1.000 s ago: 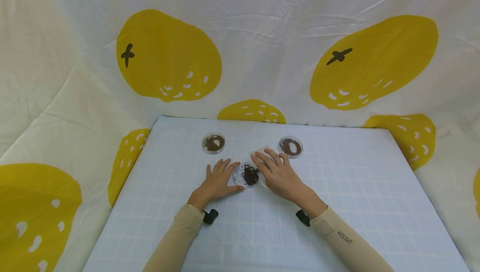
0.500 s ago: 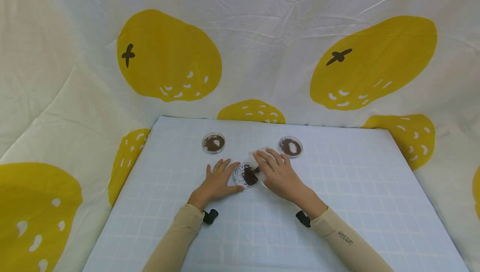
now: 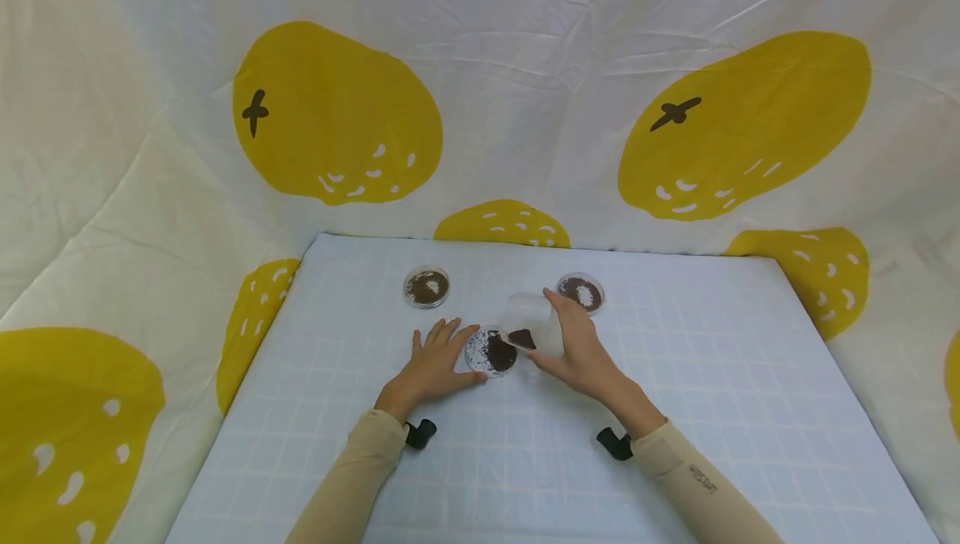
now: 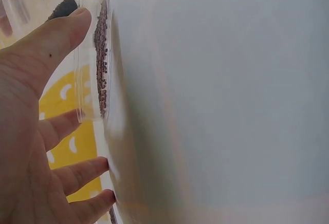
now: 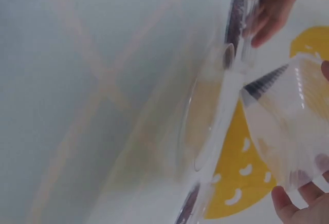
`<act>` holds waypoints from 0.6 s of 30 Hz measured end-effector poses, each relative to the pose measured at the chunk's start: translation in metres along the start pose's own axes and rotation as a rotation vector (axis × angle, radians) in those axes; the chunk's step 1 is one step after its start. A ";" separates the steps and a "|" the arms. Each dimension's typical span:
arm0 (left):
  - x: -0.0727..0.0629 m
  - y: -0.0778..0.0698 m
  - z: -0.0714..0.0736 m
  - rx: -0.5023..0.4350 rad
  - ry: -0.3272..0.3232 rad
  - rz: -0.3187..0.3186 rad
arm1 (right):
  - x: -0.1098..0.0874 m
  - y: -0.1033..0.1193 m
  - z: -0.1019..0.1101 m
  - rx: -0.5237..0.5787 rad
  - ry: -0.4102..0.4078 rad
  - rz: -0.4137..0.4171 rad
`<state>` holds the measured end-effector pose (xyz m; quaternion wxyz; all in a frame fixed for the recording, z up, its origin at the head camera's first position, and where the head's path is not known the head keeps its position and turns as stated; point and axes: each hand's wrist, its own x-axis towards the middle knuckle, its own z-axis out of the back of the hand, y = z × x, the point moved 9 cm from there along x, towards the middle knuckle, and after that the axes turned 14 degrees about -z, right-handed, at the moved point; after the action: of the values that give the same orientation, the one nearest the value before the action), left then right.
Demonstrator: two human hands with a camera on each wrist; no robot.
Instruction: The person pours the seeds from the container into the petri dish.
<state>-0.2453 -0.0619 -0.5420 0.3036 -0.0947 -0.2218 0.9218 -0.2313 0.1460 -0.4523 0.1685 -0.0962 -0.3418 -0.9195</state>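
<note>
My left hand point(image 3: 431, 365) steadies a clear petri dish point(image 3: 498, 352) from its left side, thumb and index finger at opposite parts of the rim. Dark brown granules lie in the dish, heaped toward the right and thinly scattered on the left. My right hand point(image 3: 583, 351) grips a clear plastic cup point(image 3: 529, 311), tilted over the dish's right side. A small pile of dark granules point(image 5: 264, 85) sits in the cup's lower corner. In the left wrist view the thumb point(image 4: 77, 23) presses the dish's edge, while the other fingers spread out.
Two more petri dishes with dark granules stand farther back, one at the left point(image 3: 427, 286) and one at the right point(image 3: 592, 295), partly behind my right hand. A clear round lid-like piece point(image 5: 203, 116) lies on the pale checked tablecloth point(image 3: 480, 461) beneath the cup. Fruit-patterned cloth hangs behind.
My right hand has turned and shifted slightly right, bringing the cup back from its steeper tilt, so its side and the granules inside now show. The left hand and dish stay put.
</note>
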 end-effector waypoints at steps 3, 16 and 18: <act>0.000 -0.001 0.000 -0.002 0.002 0.003 | -0.001 -0.010 0.004 0.080 0.001 -0.084; 0.000 -0.002 0.000 0.004 0.011 0.018 | -0.012 -0.042 0.024 0.221 -0.032 -0.259; 0.000 -0.001 0.000 0.006 0.012 0.016 | -0.016 -0.046 0.026 0.242 -0.034 -0.267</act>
<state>-0.2449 -0.0609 -0.5418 0.2977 -0.1012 -0.2164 0.9243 -0.2327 0.2001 -0.4647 0.0493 -0.0447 -0.4623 -0.8842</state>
